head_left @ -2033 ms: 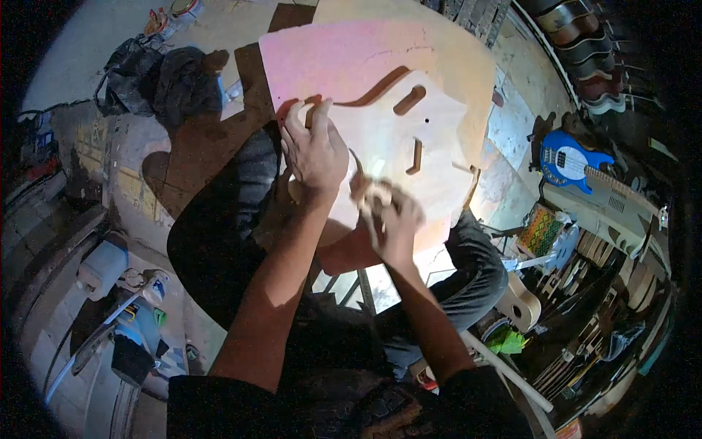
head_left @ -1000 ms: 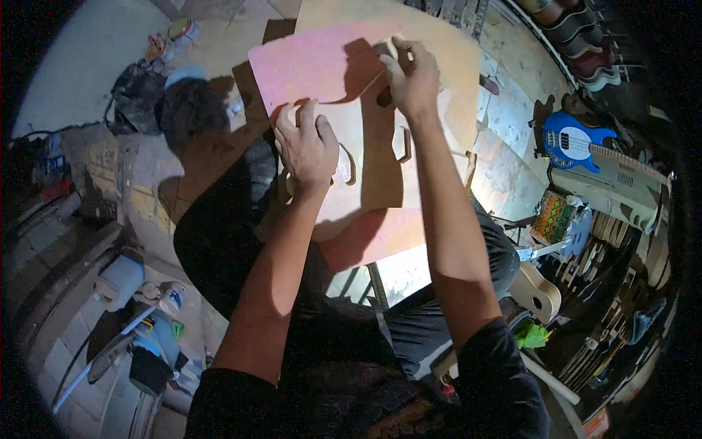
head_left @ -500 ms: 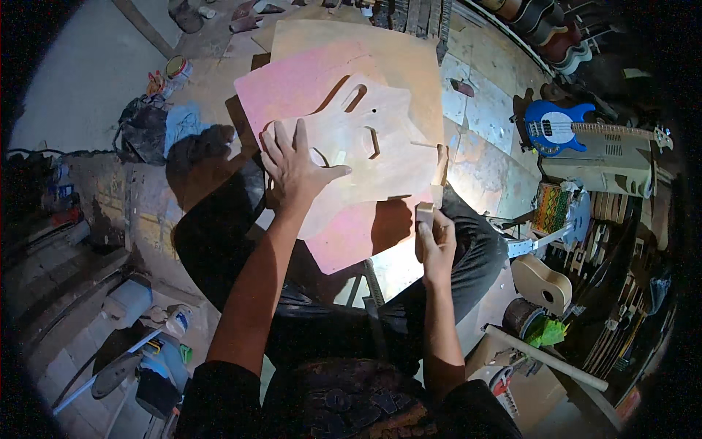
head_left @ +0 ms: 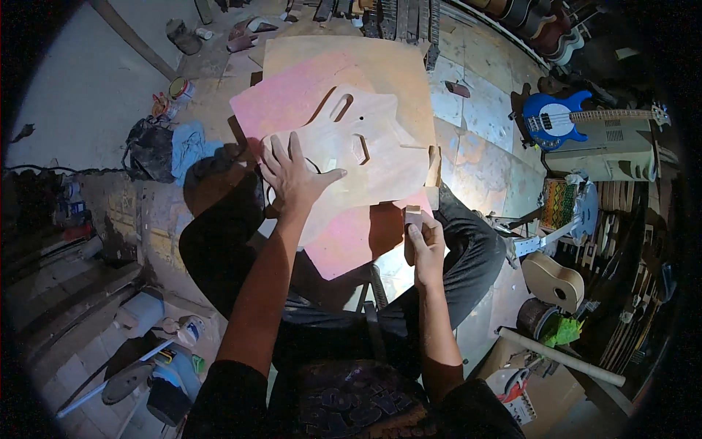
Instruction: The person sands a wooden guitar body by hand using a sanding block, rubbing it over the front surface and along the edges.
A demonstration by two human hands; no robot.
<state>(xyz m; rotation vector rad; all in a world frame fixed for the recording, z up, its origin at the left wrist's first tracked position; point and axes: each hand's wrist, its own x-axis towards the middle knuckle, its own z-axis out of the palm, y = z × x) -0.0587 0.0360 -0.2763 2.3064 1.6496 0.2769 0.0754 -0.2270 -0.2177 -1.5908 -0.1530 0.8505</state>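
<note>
A pale wooden guitar body (head_left: 365, 179), unpainted and with several cut-out openings, lies flat on a pink-stained board (head_left: 252, 102). Spread across its left part is my left hand (head_left: 294, 174), fingers apart, pressing down on the wood. My right hand (head_left: 428, 243) grips a small sanding block (head_left: 412, 227) upright between thumb and fingers. The block, brownish with a pale wooden end, is just below the body's near right edge, apart from it. A dark shadow falls on the pink board beside the block.
A larger tan board (head_left: 387, 62) lies under the pink one, over my lap. To the right are a blue bass guitar (head_left: 556, 121), an acoustic guitar body (head_left: 553, 282) and a long tube (head_left: 563, 357). A light-blue cloth (head_left: 191, 150) and an open can (head_left: 180, 89) lie left.
My right hand has shifted slightly left and down with the sanding block, which is turned a little. My left hand stays spread on the guitar body. The whole view has tilted slightly.
</note>
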